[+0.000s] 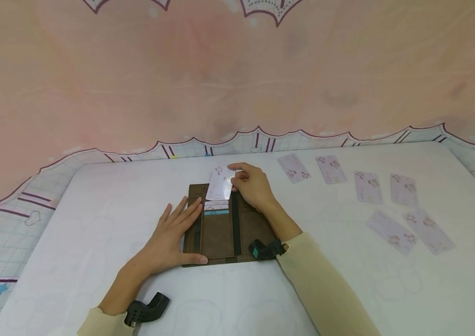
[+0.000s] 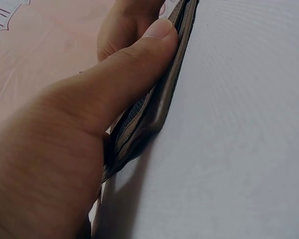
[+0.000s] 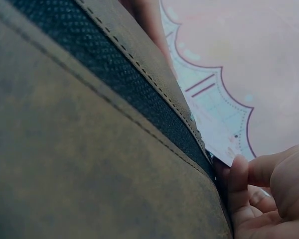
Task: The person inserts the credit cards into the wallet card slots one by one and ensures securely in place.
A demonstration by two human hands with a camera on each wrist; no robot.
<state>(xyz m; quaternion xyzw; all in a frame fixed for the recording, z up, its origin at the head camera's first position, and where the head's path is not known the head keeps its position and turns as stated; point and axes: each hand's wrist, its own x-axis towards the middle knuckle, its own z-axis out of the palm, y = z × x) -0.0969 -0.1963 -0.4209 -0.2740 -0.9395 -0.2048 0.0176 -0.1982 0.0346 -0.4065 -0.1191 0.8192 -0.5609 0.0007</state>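
Note:
A brown wallet (image 1: 217, 238) with dark bands lies opened flat on the white table. My left hand (image 1: 176, 233) rests on its left part, fingers spread and fairly straight, thumb on the near edge; the left wrist view shows the thumb (image 2: 144, 52) pressing on that edge. At the wallet's far edge my right hand (image 1: 254, 184) pinches the right side of a white card with pinkish print (image 1: 220, 182). The card's lower end overlaps the wallet above a column of slots, where edges of several cards (image 1: 216, 207) show, one of them blue. In the right wrist view, fingertips (image 3: 239, 169) meet the card's corner.
Several similar printed cards (image 1: 368, 187) lie spread on the table (image 1: 325, 289) to the right, two of them close together (image 1: 429, 231). A patterned cloth (image 1: 220, 93) with a scalloped border rises behind the table. Each wrist wears a black device (image 1: 146, 309).

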